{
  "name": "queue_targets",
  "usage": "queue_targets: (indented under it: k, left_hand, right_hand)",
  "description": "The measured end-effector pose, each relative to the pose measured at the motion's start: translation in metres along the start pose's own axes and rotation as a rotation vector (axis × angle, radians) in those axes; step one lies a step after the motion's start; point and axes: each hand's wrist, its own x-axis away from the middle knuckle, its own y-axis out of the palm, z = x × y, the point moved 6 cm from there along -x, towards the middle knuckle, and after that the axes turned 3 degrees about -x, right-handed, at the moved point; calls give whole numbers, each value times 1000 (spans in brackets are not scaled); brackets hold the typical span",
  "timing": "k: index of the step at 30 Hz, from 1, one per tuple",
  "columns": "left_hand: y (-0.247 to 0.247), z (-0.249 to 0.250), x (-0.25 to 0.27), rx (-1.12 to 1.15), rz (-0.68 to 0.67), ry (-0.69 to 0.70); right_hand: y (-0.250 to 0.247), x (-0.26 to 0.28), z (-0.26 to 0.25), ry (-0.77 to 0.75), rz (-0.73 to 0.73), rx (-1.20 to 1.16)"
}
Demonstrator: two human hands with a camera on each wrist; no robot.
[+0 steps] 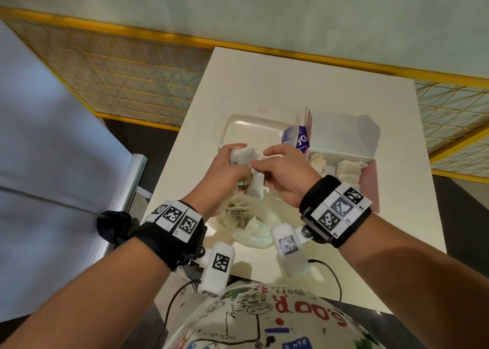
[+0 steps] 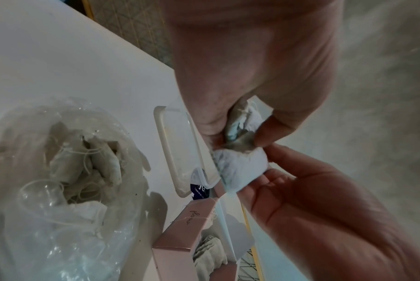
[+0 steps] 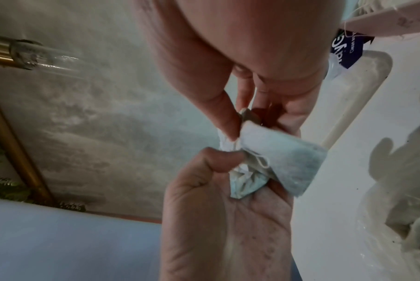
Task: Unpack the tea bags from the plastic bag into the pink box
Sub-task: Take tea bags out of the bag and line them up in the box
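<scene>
Over the clear plastic bag (image 1: 251, 224) of tea bags, my two hands meet. My left hand (image 1: 238, 156) grips a crumpled bunch of tea bags (image 2: 242, 121). With thumb and finger, my right hand (image 1: 260, 159) pinches one white tea bag (image 3: 283, 155) at its top edge; its string runs into the bunch. The pink box (image 1: 370, 179) stands open to the right, with several tea bags (image 1: 348, 171) in a row inside. In the left wrist view the plastic bag (image 2: 59, 171) lies open with more tea bags and loose strings in it.
A clear plastic container (image 1: 254, 128) sits on the white table (image 1: 291, 83) just beyond my hands. A packet with a purple label (image 1: 299, 138) lies between it and the pink box. The table's left edge drops to a dark floor beside a metal post (image 1: 135, 179).
</scene>
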Motion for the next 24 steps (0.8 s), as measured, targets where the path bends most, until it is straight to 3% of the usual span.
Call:
queue_targets:
  k: [8,15,20,24]
  left_hand:
    - [-2,-10,-6,-184,-34,-29]
    - [0,-22,-13,-224,-6,-96]
    - [-1,-28,-16,-265,36,-130]
    - [6,-32,-16,-214,43,-150]
  right_hand:
    - [-23,-6,-8,-150,-8,136]
    - [-58,-13,-22,-228,-101,447]
    - [-113,-18,-50,-370,5,675]
    - [-180,-30,-60,-314,124,716]
